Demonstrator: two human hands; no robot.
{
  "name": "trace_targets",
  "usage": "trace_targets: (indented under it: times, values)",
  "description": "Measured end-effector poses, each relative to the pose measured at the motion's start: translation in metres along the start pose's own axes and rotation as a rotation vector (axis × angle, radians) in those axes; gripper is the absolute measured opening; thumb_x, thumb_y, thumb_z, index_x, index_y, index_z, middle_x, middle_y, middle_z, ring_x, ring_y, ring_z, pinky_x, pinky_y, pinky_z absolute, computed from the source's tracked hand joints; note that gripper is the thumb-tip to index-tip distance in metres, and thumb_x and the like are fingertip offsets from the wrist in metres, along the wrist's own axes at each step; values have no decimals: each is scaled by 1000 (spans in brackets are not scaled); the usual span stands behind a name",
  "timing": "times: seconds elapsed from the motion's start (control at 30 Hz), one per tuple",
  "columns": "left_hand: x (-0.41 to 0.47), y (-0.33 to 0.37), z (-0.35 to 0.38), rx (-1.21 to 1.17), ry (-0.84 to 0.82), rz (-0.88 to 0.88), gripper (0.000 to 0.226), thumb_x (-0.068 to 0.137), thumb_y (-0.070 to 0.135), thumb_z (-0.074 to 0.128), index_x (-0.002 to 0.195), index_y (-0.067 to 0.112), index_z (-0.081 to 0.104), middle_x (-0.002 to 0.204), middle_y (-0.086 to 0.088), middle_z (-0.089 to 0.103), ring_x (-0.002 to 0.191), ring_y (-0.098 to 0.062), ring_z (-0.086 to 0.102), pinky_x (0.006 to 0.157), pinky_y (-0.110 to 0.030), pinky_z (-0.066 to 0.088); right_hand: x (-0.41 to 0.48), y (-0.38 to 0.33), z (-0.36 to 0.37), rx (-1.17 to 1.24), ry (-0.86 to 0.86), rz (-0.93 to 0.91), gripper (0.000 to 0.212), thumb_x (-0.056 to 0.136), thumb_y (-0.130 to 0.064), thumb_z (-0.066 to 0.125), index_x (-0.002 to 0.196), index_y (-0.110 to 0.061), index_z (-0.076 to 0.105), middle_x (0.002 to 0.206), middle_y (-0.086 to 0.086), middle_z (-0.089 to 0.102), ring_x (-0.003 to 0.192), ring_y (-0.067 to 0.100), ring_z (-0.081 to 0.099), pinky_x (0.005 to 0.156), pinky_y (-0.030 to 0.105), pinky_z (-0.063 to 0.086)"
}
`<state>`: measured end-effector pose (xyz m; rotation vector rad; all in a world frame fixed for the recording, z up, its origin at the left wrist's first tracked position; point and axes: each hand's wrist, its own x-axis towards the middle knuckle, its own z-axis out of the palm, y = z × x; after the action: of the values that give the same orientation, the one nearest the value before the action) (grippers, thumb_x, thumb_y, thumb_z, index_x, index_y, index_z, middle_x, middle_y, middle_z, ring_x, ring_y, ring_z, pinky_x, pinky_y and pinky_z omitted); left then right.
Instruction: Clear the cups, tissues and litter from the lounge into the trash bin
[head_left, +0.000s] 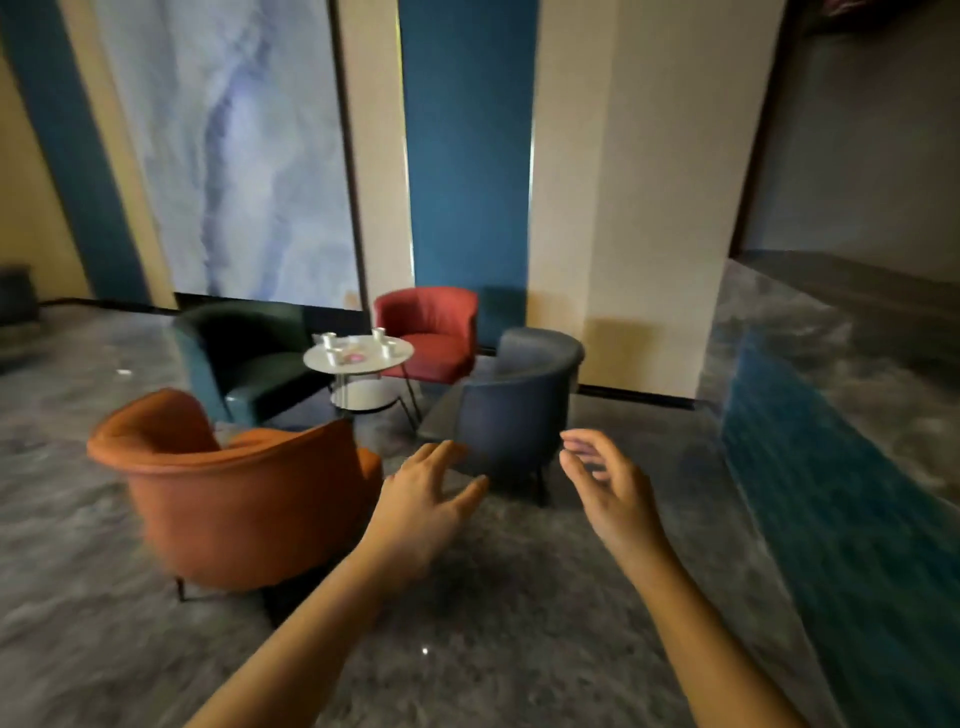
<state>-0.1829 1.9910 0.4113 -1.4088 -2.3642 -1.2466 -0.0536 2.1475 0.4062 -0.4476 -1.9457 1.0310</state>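
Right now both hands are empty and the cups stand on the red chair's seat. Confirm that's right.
Wrong in one respect: the head view shows the cups on the round white table beside the red chair, not on its seat. The left hand and right hand are indeed empty.

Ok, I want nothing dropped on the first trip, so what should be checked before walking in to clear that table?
1. Left hand free: ok, open, holding nothing.
2. Right hand free: ok, open, holding nothing.
3. Cups located: ok, four upright on the round table.
4. Cups empty of liquid: cannot tell.
5. Way to the table: ok, bare floor shows between the orange chair and the blue chair.
6. Trash bin in sight: not ok, none in view.
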Motion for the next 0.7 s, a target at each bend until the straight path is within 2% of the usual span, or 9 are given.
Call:
trace_targets:
  times: [0.17, 0.23, 0.3, 0.4, 0.43, 0.5, 0.57, 0.63, 0.7]
  values:
    - [21, -96, -99, 105, 107, -90, 27, 84, 39, 61, 108, 26, 59, 108, 3, 60, 102, -16, 57, 89, -39, 45, 46, -29, 132, 83, -114, -49, 12, 89, -15, 58, 100, -20, 61, 102, 0, 62, 95, 13, 57, 83, 29, 44]
    - [31, -131, -126, 112, 137, -132, 26, 85, 36, 62, 108, 25, 59, 103, 5, 58, 99, -16, 58, 87, -37, 47, 63, -34, 178, 114, -155, -53, 13, 90, -16, 57, 101, -18, 61, 103, 1, 62, 95, 13, 56, 85, 31, 43]
    - [42, -163, -146, 114, 160, -154, 24, 85, 34, 63, 106, 23, 60, 102, 5, 57, 98, -16, 58, 86, -36, 48, 79, -33, 217, 120, -204, -68, 15, 90, -18, 56, 104, -16, 62, 103, -1, 62, 95, 11, 56, 84, 25, 43]
    - [63, -205, -162, 121, 181, -197, 28, 84, 41, 60, 107, 25, 59, 110, 5, 59, 100, -13, 56, 88, -37, 48, 108, -30, 270, 140, -274, -98, 13, 90, -18, 57, 102, -20, 61, 98, -6, 62, 91, 0, 56, 75, 5, 39]
    - [72, -217, -166, 134, 193, -209, 30, 83, 43, 58, 108, 26, 58, 110, 5, 59, 100, -13, 56, 87, -36, 48, 120, -28, 286, 140, -294, -120, 12, 89, -18, 57, 100, -23, 60, 96, -8, 62, 90, -2, 56, 74, 3, 39]
    - [91, -240, -172, 171, 220, -245, 32, 84, 43, 58, 112, 27, 57, 111, 5, 57, 102, -13, 55, 88, -37, 47, 146, -25, 315, 146, -343, -160, 11, 89, -21, 59, 98, -27, 60, 94, -13, 62, 89, -5, 56, 74, 3, 40]
    - [106, -260, -178, 196, 269, -292, 33, 85, 40, 59, 114, 25, 57, 114, 4, 57, 102, -12, 55, 89, -36, 47, 172, -24, 345, 160, -403, -198, 12, 89, -32, 58, 99, -26, 61, 94, -15, 61, 90, -5, 56, 75, 8, 42]
    - [115, -279, -189, 198, 344, -345, 31, 85, 36, 61, 112, 23, 58, 111, 4, 57, 96, -7, 55, 84, -21, 45, 196, -26, 374, 193, -453, -233, 25, 82, -40, 52, 100, -25, 61, 93, -16, 61, 89, -5, 57, 72, 8, 42]
    - [116, -297, -207, 217, 435, -407, 25, 84, 30, 64, 107, 21, 60, 104, 5, 60, 90, -5, 56, 71, -7, 38, 216, -28, 408, 233, -523, -261, 34, 79, -42, 48, 102, -22, 62, 94, -13, 62, 90, -4, 57, 71, 8, 42]
